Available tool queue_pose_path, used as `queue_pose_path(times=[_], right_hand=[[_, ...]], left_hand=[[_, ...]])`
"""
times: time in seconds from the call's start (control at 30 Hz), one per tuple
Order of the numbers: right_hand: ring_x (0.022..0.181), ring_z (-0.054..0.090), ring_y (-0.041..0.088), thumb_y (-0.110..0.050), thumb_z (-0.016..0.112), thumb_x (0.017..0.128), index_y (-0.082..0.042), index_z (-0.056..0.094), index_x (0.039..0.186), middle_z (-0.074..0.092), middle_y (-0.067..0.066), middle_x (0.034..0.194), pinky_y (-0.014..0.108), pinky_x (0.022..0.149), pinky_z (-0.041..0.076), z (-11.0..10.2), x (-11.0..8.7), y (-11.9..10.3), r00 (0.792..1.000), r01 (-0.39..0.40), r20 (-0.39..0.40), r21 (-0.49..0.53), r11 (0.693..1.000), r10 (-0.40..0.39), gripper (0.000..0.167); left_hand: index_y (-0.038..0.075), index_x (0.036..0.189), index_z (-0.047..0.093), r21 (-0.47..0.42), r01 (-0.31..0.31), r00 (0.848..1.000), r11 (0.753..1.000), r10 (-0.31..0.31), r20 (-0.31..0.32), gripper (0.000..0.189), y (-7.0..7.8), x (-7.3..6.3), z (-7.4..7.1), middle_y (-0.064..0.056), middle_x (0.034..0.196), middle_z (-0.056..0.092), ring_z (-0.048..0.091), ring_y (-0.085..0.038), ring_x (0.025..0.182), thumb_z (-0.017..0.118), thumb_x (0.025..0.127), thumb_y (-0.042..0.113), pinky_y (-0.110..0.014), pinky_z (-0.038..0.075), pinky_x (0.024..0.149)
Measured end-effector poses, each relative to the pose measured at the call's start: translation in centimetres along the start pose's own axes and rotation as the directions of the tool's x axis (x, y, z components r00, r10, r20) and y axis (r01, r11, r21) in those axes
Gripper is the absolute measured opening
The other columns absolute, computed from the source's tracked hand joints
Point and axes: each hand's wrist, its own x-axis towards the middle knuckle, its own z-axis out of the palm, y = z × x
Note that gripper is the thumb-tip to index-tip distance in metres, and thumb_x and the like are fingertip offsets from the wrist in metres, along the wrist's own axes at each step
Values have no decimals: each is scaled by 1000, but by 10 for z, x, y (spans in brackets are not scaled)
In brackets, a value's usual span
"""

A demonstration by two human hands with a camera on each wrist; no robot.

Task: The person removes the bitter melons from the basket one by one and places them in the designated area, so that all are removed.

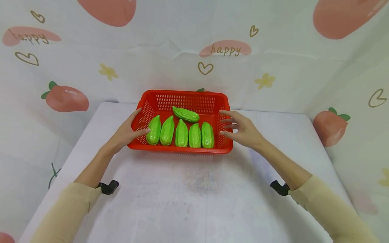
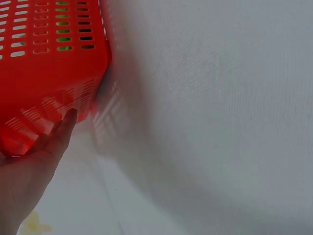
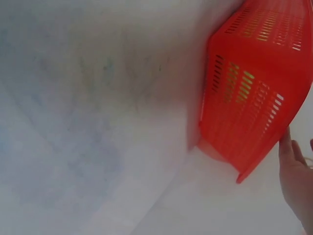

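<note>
A red plastic basket (image 1: 182,150) with slotted walls sits toward the back of the table. Several glossy green bitter melons (image 1: 181,133) lie in it side by side along the front, and one more bitter melon (image 1: 186,114) lies crosswise behind them. My left hand (image 1: 124,133) is at the basket's left side, thumb reaching over the rim and straight fingers along the outer wall in the left wrist view. At the right side is my right hand (image 1: 243,130), its spread fingers overlapping the rim in the head view. In the right wrist view, its fingertips are right at the rim.
The basket stands on a white table (image 1: 170,195) with faint smudges. Behind it hangs a white cloth (image 1: 170,60) printed with peaches, hearts and flowers. Beige sleeves cover my forearms, and a black device (image 1: 109,187) sticks out near the left cuff. A thin dark cord (image 1: 54,173) shows beyond the left edge.
</note>
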Motion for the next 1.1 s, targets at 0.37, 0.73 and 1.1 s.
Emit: queue_pose_path(times=[0.37, 0.73, 1.1], right_hand=[[119, 60, 31, -12, 77, 86, -12, 46, 146, 53, 7, 140, 45, 91, 54, 16, 11, -11, 994, -107, 32, -58, 993, 109, 67], [125, 57, 32, -10, 76, 87, -11, 47, 146, 50, 12, 143, 45, 92, 53, 35, 23, -26, 976, -219, -38, -123, 968, 216, 66], [134, 41, 35, -15, 77, 84, -8, 39, 149, 43, 16, 148, 49, 100, 48, 54, 30, -31, 937, -348, -62, -145, 926, 343, 75]], left_hand=[[27, 161, 1, -52, 15, 1000, 999, -15, 3, 97, -1, -1, 4, -16, 162, 17, 24, -39, 142, 68, 92, 41, -64, 26, 111], [33, 160, 1, -133, 27, 1000, 991, -26, 3, 92, -5, -3, 4, -15, 161, 20, 31, -37, 137, 65, 94, 39, -57, 36, 108], [35, 160, 3, -165, 10, 1000, 986, -11, -6, 89, -7, -2, 6, -15, 160, 21, 32, -36, 137, 63, 95, 35, -56, 37, 108]])
